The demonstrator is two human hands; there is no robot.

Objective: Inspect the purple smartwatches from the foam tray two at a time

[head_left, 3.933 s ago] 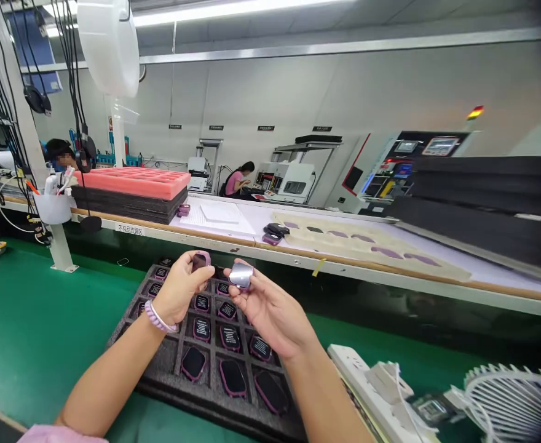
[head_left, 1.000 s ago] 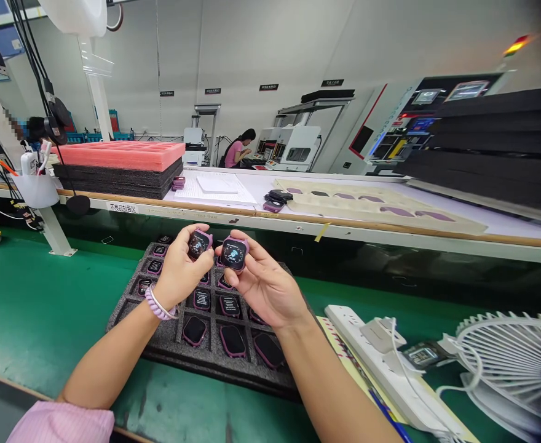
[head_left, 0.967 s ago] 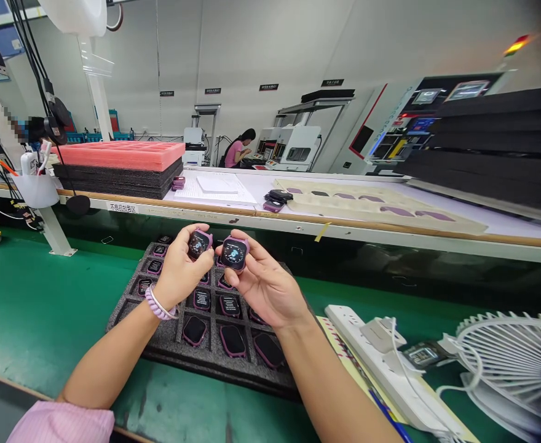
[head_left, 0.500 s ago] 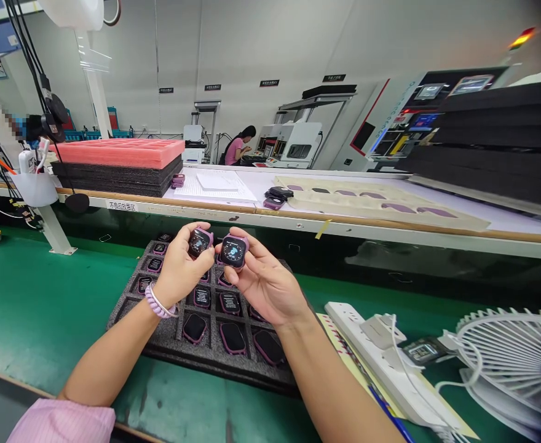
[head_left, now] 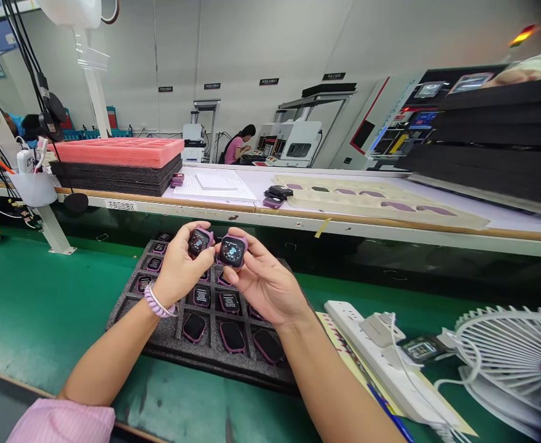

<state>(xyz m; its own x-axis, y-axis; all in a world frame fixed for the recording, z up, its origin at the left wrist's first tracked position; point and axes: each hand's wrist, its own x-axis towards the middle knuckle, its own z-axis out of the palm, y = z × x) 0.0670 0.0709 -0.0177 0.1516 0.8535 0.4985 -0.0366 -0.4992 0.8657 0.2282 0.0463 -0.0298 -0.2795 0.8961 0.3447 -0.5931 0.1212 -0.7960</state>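
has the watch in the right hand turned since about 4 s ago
Yes. The watch in the right hand now faces its lit screen up above the foam tray; earlier its shiny back showed.

foam tray point(head_left: 169, 344) lay on the bench mat point(head_left: 31, 314), near the front edge. held just above the tray's far half: one watch body point(head_left: 198, 242) in the left hand point(head_left: 181, 271), a second watch body point(head_left: 232, 251) in the right hand point(head_left: 264, 286), side by side, almost touching. power strip point(head_left: 381, 363) lay right of the tray, desk fan point(head_left: 513, 354) further right. raised shelf point(head_left: 344, 224) ran behind, with stacked foam trays point(head_left: 118, 166) on its left end, paper sheets point(head_left: 217, 183) right of those.
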